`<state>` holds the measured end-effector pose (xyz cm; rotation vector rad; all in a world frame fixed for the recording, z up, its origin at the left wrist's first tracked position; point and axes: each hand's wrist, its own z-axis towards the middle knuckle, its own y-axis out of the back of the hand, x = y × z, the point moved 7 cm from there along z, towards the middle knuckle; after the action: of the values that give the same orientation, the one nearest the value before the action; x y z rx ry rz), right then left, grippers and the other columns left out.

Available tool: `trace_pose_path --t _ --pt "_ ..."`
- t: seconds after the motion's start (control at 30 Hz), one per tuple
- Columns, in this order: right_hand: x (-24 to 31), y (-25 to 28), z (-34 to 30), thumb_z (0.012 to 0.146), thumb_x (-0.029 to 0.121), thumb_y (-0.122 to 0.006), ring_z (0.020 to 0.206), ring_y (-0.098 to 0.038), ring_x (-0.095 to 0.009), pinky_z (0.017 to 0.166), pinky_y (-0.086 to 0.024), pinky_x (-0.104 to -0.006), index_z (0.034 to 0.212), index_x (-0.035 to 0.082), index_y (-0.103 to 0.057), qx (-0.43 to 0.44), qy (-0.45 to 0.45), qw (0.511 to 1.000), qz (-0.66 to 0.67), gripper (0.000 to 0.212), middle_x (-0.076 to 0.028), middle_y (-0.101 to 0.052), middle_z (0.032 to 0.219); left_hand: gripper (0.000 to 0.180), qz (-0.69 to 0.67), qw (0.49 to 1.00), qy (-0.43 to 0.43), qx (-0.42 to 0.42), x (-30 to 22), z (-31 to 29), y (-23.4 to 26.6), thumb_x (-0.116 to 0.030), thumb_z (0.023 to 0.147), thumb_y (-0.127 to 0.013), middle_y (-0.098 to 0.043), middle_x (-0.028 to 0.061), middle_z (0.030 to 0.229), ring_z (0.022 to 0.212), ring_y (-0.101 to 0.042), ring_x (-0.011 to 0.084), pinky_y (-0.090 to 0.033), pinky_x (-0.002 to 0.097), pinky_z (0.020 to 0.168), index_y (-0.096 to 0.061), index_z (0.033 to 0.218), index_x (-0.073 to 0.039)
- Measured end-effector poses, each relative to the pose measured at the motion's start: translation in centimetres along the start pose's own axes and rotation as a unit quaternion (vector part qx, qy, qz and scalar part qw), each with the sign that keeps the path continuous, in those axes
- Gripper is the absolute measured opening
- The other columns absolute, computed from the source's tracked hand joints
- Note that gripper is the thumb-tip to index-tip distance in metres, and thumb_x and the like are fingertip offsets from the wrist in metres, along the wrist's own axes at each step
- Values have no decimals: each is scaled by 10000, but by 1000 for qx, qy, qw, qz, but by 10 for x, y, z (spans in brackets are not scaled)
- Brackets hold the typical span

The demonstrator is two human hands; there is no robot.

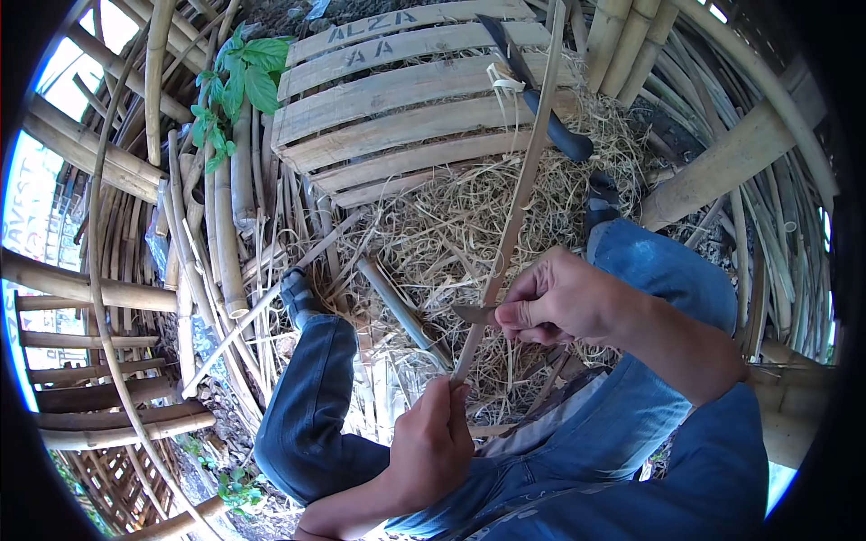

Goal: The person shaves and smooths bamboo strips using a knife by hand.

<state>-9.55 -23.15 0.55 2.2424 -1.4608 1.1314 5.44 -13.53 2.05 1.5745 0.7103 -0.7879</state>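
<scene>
A long, thin bamboo strip [517, 209] runs up and away from my lap, leaning slightly right. My left hand [431, 444] is closed around its lower end, near my thighs. Higher up, my right hand [564, 302] grips a small knife, its handle mostly hidden by my fingers. The short knife blade [471, 314] points left and lies across the strip, touching it. Beneath both hands, curly bamboo shavings [433, 234] cover the ground between my legs. A short bamboo tube [397, 305] lies among them, left of the strip.
A slatted wooden crate [388, 113] stands ahead, with a machete [568, 140] resting at its right side. Bamboo poles [722, 167] and stacked canes flank me on both sides. A leafy green plant [244, 81] grows at the far left. My sandaled feet rest among the shavings.
</scene>
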Motion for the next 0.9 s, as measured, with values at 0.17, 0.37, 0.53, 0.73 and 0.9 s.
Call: trace_pose_path --t 0.17,0.37,0.53,0.73,0.9 --pt "4 2 -1 880 92 -643 449 -469 -63 357 -288 -206 842 -77 -662 -32 0 999 1 175 -67 -587 600 65 -6 1000 -6 -5 -1 0 2 -42 930 -523 -495 126 581 447 -479 223 -372 342 440 -512 881 1" --pt "16 8 -8 866 40 -639 454 -482 -72 366 -341 -212 860 -85 -666 -61 45 997 13 128 -90 -606 641 83 -10 1000 -3 -5 -4 -1 5 -54 939 -516 -478 94 559 433 -455 179 -358 323 431 -518 875 -1" --pt "27 36 -11 846 -5 -633 475 -492 -76 405 -373 -221 922 -92 -669 -129 112 984 -42 121 -88 -622 680 53 -13 1000 -3 15 -5 -1 2 -44 918 -530 -537 193 595 502 -558 384 -405 441 443 -488 909 -15" --pt "64 126 -41 896 113 -585 403 -385 -45 353 -271 -223 768 -1 -576 -314 197 929 -1 172 -14 -492 564 52 -35 998 1 44 -1 -20 0 -45 921 -528 -515 130 568 459 -524 252 -394 353 438 -518 885 -10" --pt "62 131 -53 927 203 -564 419 -362 -43 396 -280 -192 790 69 -543 -263 362 892 54 193 41 -468 563 57 -41 998 37 41 7 -13 5 -46 917 -530 -534 163 582 463 -554 326 -405 399 435 -495 880 -21"
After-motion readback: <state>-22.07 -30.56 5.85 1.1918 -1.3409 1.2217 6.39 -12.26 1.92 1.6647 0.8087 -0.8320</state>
